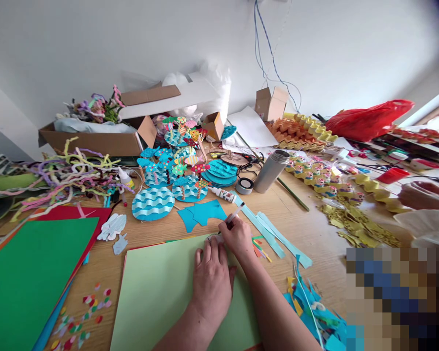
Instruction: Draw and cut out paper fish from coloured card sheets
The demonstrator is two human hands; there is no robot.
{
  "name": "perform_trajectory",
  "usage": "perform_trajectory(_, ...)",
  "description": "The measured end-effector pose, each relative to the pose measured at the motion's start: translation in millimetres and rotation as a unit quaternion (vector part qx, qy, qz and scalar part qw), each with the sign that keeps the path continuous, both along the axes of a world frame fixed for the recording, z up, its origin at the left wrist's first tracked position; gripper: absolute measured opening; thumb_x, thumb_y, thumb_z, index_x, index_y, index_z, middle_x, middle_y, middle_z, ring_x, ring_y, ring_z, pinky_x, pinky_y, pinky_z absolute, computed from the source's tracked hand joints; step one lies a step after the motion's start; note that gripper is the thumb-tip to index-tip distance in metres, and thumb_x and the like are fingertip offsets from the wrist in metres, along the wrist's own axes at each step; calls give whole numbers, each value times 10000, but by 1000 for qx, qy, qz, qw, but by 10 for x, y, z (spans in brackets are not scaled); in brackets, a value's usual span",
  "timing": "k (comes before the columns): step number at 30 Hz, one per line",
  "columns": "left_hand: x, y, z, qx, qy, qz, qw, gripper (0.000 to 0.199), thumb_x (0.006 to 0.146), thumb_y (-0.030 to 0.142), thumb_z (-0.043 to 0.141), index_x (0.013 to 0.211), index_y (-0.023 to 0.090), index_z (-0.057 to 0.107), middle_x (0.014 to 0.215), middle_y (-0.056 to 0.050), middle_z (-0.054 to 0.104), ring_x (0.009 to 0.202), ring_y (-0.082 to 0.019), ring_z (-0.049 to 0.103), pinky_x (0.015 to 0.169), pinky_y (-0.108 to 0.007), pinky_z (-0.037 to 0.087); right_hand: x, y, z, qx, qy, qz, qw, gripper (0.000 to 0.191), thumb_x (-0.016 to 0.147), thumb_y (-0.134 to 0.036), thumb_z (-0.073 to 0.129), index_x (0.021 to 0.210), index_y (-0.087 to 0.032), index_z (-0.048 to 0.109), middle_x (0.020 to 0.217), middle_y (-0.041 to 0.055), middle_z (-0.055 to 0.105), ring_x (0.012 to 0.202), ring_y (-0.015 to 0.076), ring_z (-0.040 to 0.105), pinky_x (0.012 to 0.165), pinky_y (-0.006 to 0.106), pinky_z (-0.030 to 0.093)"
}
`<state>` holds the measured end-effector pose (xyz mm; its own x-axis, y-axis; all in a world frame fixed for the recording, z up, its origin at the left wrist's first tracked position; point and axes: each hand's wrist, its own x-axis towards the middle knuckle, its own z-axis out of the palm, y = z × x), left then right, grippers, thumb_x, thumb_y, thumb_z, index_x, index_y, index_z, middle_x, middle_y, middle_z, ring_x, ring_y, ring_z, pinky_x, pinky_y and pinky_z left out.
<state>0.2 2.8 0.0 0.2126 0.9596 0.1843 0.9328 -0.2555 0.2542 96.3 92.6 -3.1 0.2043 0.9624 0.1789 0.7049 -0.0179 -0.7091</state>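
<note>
My left hand (pixel 212 273) lies flat with fingers stretched on a light green paper sheet (pixel 151 287). Under its fingertips, near the sheet's far edge, a small pale piece (pixel 212 237) shows in part; most of it is hidden. My right hand (pixel 238 239) is closed round a pen (pixel 237 211), its tip low beside the left fingertips. Just beyond the hands are blue paper offcuts (pixel 209 212) and a white glue bottle (pixel 222 194). Pale blue paper strips (pixel 274 234) lie to the right. White fish-like paper cutouts (pixel 112 227) rest left of the sheet.
Green card (pixel 40 278) and small coloured paper dots (pixel 84 317) are at the left. Wavy blue discs (pixel 152 204) with paper fish stand behind, next to a grey flask (pixel 271 171). Blue scraps (pixel 314 312) lie front right; egg cartons (pixel 296 134) sit farther back.
</note>
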Motion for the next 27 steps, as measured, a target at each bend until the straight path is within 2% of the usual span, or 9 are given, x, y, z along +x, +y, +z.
perform_trajectory(4,-1,-2,-1,5,7,-3,1000,425,876,291,503,1264,118,509,1343,-164,497,1224,-304,434,969,-498,375,-3,-17,67,25,51,-22,998,154,686,-264,494,547,-199,505,461,-35,484,440,117,434,487,241,327)
perform_trajectory(8,-11,-5,-9,12,19,-8,1000,416,884,269,476,1269,115,499,1353,-172,485,1237,-301,426,964,-494,383,-8,-17,199,40,141,-40,988,144,711,-278,514,607,-185,548,500,-7,559,453,127,476,482,242,367)
perform_trajectory(12,-2,6,-29,7,26,-5,1000,440,869,291,502,1271,112,494,1365,-176,473,1250,-298,422,973,-496,381,13,-37,404,28,246,-11,969,224,743,-398,589,770,-177,564,570,12,620,474,137,528,460,235,409)
perform_trajectory(16,17,14,-39,-5,34,-3,999,455,869,308,509,1272,98,491,1376,-183,461,1249,-303,424,975,-511,381,88,-165,523,22,260,19,965,285,729,-443,653,759,-166,591,578,9,596,485,129,515,451,231,410)
perform_trajectory(18,17,10,-37,-4,36,-4,999,457,869,297,508,1278,95,484,1380,-183,456,1257,-301,415,980,-510,377,120,-264,475,21,281,14,959,298,752,-454,640,783,-161,597,602,19,608,506,136,535,467,236,431)
perform_trajectory(22,1,1,-35,2,36,-5,999,428,868,274,504,1263,109,496,1375,-178,462,1259,-296,416,978,-497,382,145,-430,228,8,311,-14,950,338,797,-488,583,840,-153,599,679,55,652,567,163,594,509,259,476)
perform_trajectory(24,-7,3,-32,3,35,-8,999,410,873,270,496,1253,117,506,1367,-174,472,1252,-292,424,974,-492,386,154,-466,124,3,284,-20,959,351,808,-495,565,860,-151,608,701,66,664,589,176,608,520,267,481)
perform_trajectory(27,-12,12,-19,-2,31,-8,999,417,875,286,499,1258,121,504,1362,-168,479,1246,-288,429,974,-493,387,173,-465,63,2,226,-12,974,345,829,-479,542,891,-151,628,732,73,678,631,190,625,559,278,484)
